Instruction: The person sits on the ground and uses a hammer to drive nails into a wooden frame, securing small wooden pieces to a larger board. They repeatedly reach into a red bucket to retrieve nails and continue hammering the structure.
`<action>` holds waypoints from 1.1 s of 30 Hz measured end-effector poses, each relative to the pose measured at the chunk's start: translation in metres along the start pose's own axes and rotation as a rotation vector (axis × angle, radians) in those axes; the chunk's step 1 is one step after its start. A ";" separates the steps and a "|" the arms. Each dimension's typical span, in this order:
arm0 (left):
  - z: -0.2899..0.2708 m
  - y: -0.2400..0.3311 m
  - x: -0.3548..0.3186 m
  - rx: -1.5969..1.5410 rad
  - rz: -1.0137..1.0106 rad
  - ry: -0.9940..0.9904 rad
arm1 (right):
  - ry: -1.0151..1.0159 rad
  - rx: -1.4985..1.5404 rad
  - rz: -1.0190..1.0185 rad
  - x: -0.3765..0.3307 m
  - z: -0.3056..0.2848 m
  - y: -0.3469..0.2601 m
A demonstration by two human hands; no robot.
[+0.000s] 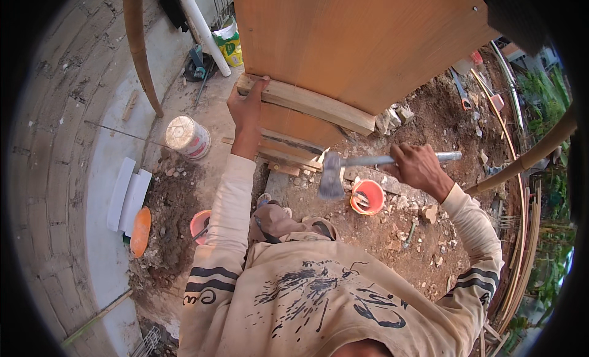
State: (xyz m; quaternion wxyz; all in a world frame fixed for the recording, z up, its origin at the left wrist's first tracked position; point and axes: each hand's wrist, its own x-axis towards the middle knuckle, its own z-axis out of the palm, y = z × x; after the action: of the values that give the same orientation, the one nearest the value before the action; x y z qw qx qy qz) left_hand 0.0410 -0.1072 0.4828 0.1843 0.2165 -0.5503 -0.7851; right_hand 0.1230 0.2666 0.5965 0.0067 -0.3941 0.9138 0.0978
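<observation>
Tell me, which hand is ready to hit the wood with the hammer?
Probably the right hand: it grips the hammer, whose head hangs near the boards. The left hand is busy holding the wooden batten against the panel.

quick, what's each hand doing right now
Left hand: closed around the end of the wooden batten on the plywood panel.
Right hand: closed on the hammer handle.
</observation>
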 end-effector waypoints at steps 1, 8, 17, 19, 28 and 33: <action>0.001 0.000 -0.002 -0.008 -0.003 0.005 | 0.011 -0.036 0.212 0.009 -0.002 0.013; 0.006 -0.006 0.000 -0.028 0.028 0.029 | 0.062 0.027 -0.113 -0.016 0.003 -0.029; 0.004 -0.007 0.006 0.004 0.082 0.032 | -0.137 0.071 0.339 -0.001 -0.001 -0.008; -0.001 -0.010 0.001 0.036 0.076 0.053 | 0.068 -0.077 0.279 0.007 0.000 0.000; -0.002 -0.020 -0.021 -0.220 0.028 0.154 | -0.006 -0.062 0.404 0.001 0.008 -0.022; 0.011 -0.033 -0.056 -0.296 -0.021 -0.045 | -0.005 -0.039 0.441 0.000 0.003 -0.031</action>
State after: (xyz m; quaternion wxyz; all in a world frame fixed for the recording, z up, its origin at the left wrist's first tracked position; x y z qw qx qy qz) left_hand 0.0798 -0.0581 0.4626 0.1938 0.1751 -0.4300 -0.8642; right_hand 0.1451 0.2459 0.5882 -0.0201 -0.1847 0.9758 0.1155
